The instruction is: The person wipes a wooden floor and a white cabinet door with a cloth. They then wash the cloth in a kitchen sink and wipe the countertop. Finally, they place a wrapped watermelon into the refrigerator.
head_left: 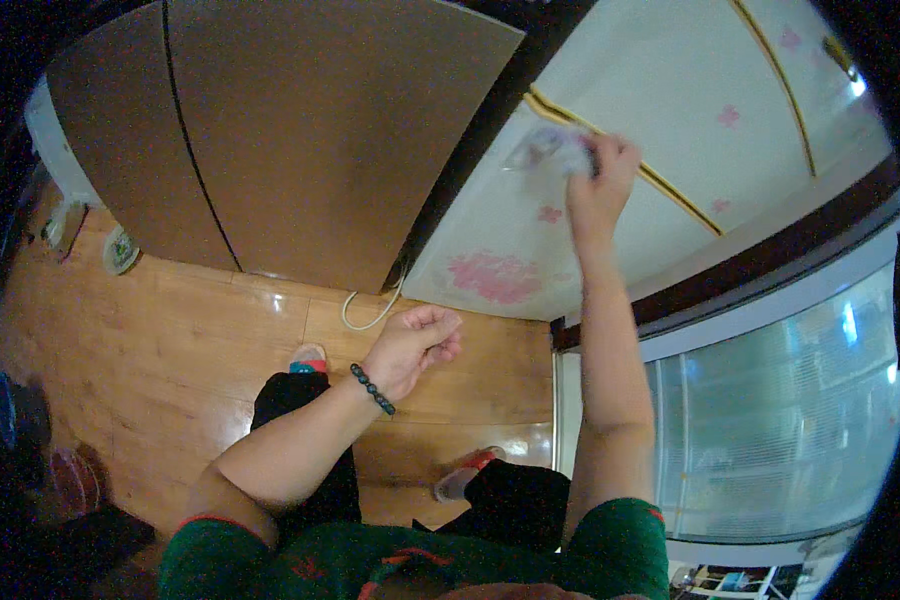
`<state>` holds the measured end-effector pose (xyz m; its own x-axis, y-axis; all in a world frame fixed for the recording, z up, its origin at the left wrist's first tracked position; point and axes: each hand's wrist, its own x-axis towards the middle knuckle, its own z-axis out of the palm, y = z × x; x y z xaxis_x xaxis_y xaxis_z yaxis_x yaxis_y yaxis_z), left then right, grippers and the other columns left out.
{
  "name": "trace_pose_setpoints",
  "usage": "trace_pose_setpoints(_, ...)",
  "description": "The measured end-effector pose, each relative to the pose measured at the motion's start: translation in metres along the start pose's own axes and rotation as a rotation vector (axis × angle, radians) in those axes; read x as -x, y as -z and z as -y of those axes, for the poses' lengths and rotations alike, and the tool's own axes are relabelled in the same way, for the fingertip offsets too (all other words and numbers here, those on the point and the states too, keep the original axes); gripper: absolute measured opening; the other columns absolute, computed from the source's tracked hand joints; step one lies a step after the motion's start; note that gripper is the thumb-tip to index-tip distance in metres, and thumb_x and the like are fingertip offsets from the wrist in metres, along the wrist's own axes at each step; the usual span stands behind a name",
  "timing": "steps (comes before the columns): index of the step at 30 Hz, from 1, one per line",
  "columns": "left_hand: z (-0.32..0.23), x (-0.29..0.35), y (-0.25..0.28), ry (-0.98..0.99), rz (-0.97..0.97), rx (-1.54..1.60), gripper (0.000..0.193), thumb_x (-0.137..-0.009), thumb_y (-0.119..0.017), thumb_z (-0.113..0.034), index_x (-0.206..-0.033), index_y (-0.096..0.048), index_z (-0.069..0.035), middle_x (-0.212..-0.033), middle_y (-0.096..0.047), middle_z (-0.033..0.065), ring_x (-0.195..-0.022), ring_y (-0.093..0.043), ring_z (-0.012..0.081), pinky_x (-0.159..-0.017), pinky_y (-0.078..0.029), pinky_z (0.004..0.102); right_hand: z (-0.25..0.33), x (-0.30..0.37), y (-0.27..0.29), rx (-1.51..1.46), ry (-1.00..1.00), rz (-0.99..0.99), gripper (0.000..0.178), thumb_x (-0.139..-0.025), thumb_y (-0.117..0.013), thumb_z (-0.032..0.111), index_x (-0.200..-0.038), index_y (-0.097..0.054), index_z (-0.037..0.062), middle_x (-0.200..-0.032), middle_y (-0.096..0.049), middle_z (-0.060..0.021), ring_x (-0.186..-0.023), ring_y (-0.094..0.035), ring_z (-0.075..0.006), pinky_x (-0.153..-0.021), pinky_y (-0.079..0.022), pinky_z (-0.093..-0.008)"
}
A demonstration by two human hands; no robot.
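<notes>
Bracelet of dark round beads (372, 390) rings the wrist of the left hand (418, 350), curled closed, nothing visible inside. Rightward, the crumpled whitish-grey bundle (550, 150) seems light, soft and slippery, best gathered at its right end, where the right hand (604, 170) grips it before the white, pink-flowered panel (525, 235); blurred, it looks partly see-through.

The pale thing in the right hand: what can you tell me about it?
The pale thing is whitish-lilac, crumpled and soft-looking, with a darker patch toward its right. Blur hides whether it is cloth or plastic. The right hand grips its right end; the rest extends leftward in front of the white, flower-patterned panel, near a gold strip. Whether it touches the panel is unclear.
</notes>
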<state>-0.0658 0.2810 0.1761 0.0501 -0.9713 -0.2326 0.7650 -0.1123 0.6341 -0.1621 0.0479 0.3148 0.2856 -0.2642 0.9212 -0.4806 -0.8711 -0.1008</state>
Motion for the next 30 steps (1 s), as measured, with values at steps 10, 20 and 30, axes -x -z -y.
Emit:
trace_pose_setpoints(10,0.012,-0.021,0.005,-0.040,-0.059,-0.074,0.010,-0.086,-0.056,-0.014,-0.089,-0.055,-0.005,-0.076,-0.056,0.0003,-0.067,-0.057,0.0083,-0.059,-0.049,0.0174,0.004,-0.014,-0.042,0.105,0.350,0.206,0.025,-0.058,-0.052,-0.007,-0.080,-0.058,0.0042,-0.090,-0.052,-0.0125,-0.087,-0.050,-0.0321,-0.077,-0.043,-0.0379)
trace_pose_setpoints(20,0.017,-0.028,0.006,-0.088,-0.042,-0.098,0.009,-0.085,-0.058,-0.014,-0.084,-0.056,-0.005,-0.073,-0.057,0.0006,-0.064,-0.054,0.0074,-0.056,-0.044,0.0184,-0.050,-0.205,0.072,0.156,-0.036,-0.314,0.025,-0.069,-0.056,0.003,-0.093,-0.061,0.0018,-0.102,-0.058,-0.0136,-0.094,-0.055,-0.0262,-0.078,-0.044,-0.0348)
trace_pose_setpoints(30,0.013,-0.029,0.011,-0.067,-0.043,-0.109,0.009,-0.085,-0.057,-0.012,-0.085,-0.056,-0.004,-0.072,-0.057,0.0012,-0.063,-0.053,0.0078,-0.058,-0.044,0.0188,-0.084,-0.083,0.047,0.327,0.410,0.094,0.035,-0.066,-0.051,-0.003,-0.098,-0.059,0.0089,-0.103,-0.058,-0.0110,-0.099,-0.054,-0.0290,-0.081,-0.045,-0.0351)
